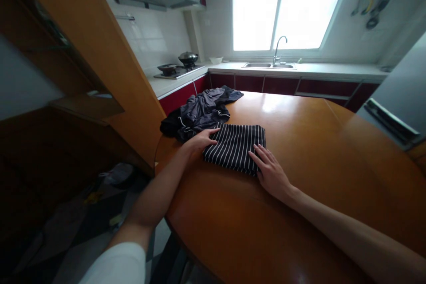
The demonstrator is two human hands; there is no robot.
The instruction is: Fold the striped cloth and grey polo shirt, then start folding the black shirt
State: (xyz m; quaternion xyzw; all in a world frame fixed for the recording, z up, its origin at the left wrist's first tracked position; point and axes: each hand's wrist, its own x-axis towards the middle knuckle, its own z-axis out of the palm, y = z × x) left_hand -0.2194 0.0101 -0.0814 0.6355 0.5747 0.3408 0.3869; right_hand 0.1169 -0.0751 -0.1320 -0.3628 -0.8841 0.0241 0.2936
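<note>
A folded black garment with white stripes (234, 145) lies flat on the wooden table (299, 142) in front of me. At its left edge is my left hand (202, 139), thumb and fingers apart and touching the cloth; part of the fingers may be hidden at the fold. My right hand (271, 173) rests on the garment's right edge with its fingers stretched out over the stripes. Just beyond my left hand, a crumpled heap of dark clothes (203, 108) lies near the table's far left edge.
A wooden partition (133, 80) stands close at the table's left. Beyond the table are a counter with a sink (269, 65), a stove (179, 72) bearing a lidded pan (188, 57), and a window. A fridge (399, 93) is at the right.
</note>
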